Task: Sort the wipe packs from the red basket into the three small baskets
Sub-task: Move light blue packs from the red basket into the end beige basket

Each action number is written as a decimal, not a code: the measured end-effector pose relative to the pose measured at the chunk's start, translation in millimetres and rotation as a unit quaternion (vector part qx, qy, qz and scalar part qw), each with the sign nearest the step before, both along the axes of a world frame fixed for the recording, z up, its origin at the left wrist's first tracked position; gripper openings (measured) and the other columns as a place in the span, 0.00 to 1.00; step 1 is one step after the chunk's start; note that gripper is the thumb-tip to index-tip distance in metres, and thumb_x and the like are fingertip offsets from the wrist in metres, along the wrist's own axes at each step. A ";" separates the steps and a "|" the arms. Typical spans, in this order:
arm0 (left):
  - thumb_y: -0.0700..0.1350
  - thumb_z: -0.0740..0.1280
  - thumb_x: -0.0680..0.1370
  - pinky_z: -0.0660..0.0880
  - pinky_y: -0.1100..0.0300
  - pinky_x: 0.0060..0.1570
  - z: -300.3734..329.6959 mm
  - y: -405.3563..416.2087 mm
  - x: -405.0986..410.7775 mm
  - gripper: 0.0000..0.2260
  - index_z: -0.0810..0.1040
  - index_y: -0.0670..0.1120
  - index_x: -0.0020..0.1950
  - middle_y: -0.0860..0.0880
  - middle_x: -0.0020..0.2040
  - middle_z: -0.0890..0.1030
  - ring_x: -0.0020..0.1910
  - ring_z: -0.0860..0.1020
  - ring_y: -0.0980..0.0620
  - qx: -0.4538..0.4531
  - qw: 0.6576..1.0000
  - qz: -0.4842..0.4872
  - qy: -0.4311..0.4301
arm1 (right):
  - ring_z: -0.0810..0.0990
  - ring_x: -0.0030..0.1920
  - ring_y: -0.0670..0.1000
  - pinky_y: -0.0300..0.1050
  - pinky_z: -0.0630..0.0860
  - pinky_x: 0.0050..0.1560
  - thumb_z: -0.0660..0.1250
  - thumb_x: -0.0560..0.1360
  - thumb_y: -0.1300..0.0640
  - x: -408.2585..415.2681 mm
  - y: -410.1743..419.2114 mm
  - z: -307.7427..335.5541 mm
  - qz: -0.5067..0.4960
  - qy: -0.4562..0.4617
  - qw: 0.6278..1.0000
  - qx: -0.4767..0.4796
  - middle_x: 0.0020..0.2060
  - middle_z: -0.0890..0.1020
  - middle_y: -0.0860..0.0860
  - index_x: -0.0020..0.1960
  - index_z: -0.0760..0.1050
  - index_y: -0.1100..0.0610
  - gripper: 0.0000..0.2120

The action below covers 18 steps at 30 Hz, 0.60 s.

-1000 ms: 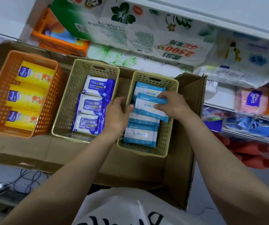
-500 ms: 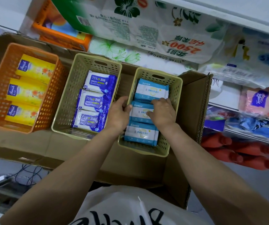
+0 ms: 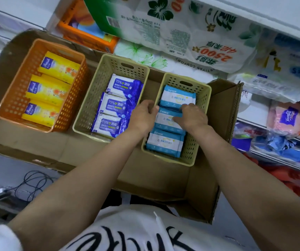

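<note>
Three small baskets stand in a row inside a cardboard box (image 3: 154,178). The orange basket (image 3: 6,113) on the left holds three yellow packs (image 3: 47,89). The middle beige basket (image 3: 84,113) holds three dark blue alcohol wipe packs (image 3: 114,105). The right beige basket (image 3: 198,134) holds light blue packs, one far (image 3: 177,96), one near (image 3: 165,142) and a middle pack (image 3: 165,120). My left hand (image 3: 142,115) grips that basket's left rim, thumb over the edge. My right hand (image 3: 192,118) lies on the middle pack, fingers curled round its far edge.
Big toilet roll packs (image 3: 181,29) and an orange package (image 3: 84,31) lie on the shelf behind the box. A pink tissue pack (image 3: 285,118) and red items (image 3: 290,180) are on shelves at the right. Cables (image 3: 31,183) lie on the floor at the left.
My right hand brought a light blue pack down into the right basket and now rests on it in the middle slot. My left hand stayed at the basket's left rim.
</note>
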State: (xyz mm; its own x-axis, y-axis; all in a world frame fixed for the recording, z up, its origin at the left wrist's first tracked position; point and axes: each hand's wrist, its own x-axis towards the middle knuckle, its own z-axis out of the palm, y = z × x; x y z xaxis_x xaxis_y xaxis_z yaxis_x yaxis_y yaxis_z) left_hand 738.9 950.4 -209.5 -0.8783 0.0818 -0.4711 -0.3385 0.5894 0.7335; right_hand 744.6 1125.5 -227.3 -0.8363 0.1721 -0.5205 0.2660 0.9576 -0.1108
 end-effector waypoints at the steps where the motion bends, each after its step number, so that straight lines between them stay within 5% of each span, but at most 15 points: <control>1: 0.52 0.62 0.82 0.67 0.62 0.57 8.7 -4.5 -1.4 0.20 0.71 0.44 0.72 0.45 0.67 0.77 0.66 0.74 0.47 -0.006 1.000 -0.011 0.008 | 0.73 0.64 0.57 0.49 0.72 0.58 0.66 0.77 0.42 -3.2 1.1 9.5 -0.002 -0.006 1.000 -0.017 0.63 0.76 0.56 0.68 0.73 0.56 0.25; 4: 0.52 0.62 0.82 0.68 0.60 0.57 39.8 -29.3 -9.1 0.20 0.72 0.44 0.71 0.45 0.66 0.78 0.64 0.75 0.47 -0.013 0.999 -0.023 0.040 | 0.74 0.65 0.57 0.45 0.71 0.57 0.65 0.78 0.44 -13.1 -3.1 49.5 0.002 0.002 0.999 -0.052 0.67 0.76 0.56 0.69 0.73 0.56 0.24; 9: 0.50 0.65 0.81 0.71 0.58 0.58 104.9 -115.4 -22.0 0.17 0.77 0.43 0.66 0.45 0.61 0.80 0.59 0.78 0.47 -0.015 0.989 -0.026 0.143 | 0.75 0.65 0.57 0.50 0.74 0.61 0.66 0.78 0.46 -18.1 -50.0 136.4 0.022 0.149 0.988 -0.043 0.65 0.78 0.55 0.68 0.74 0.54 0.21; 18: 0.51 0.68 0.78 0.68 0.51 0.64 178.8 -372.4 44.2 0.19 0.75 0.48 0.68 0.44 0.63 0.76 0.64 0.73 0.44 -0.148 0.938 -0.031 0.313 | 0.73 0.65 0.56 0.48 0.66 0.65 0.69 0.77 0.51 56.1 -255.0 230.8 0.093 0.354 0.927 -0.080 0.61 0.80 0.54 0.64 0.77 0.55 0.17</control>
